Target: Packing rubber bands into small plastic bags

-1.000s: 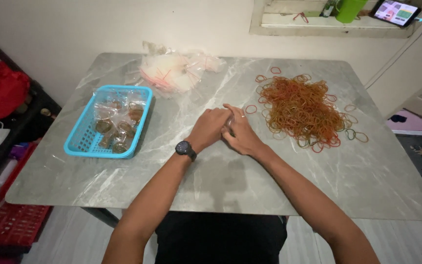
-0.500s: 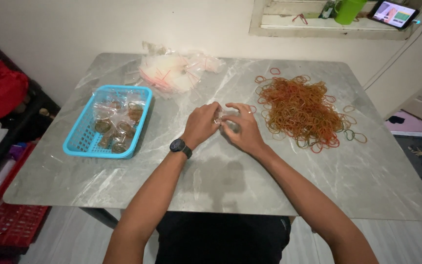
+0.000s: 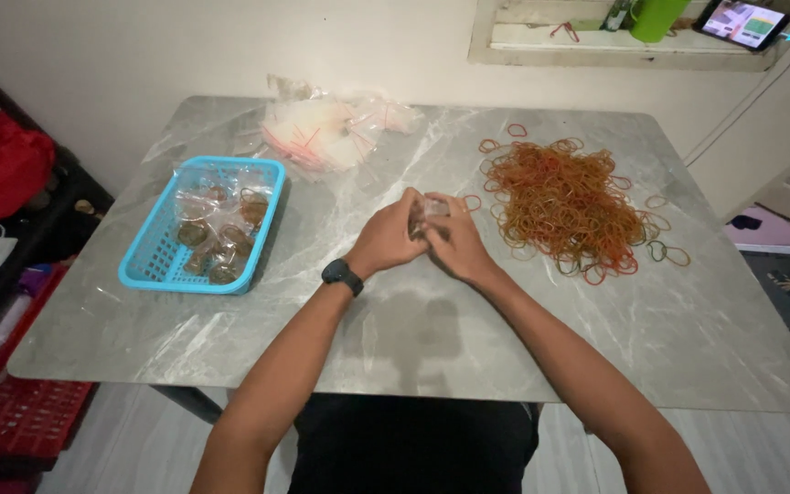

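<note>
Head view, looking down at a grey marble table (image 3: 230,348).

Hands: the left hand (image 3: 388,236) and the right hand (image 3: 457,240) meet above the middle of the table, both closed around one small clear bag (image 3: 430,210). The bag sits between the fingertips, held just off the tabletop, left of the rubber band heap. It looks to have bands inside, but the fingers cover most of it, so I cannot be sure. A black watch (image 3: 341,274) is on the left wrist.

Progress, judged from the layout: a blue basket (image 3: 150,265), well left of the hands, already holds filled bags (image 3: 217,229). I make out roughly six, though they overlap and the count is loose. One more bag is in hand, not yet in the basket. The heap of rubber bands (image 3: 564,203), just right of the hands, is large, far too many to count, with about ten loose strays round its edge. So most of the bagging seems left to do.

Supply: a pile of empty clear bags (image 3: 331,135) lies beyond the hands, between basket and heap; number unreadable.

Counts: one basket, one heap, one bag pile, one bag in hand.
</note>
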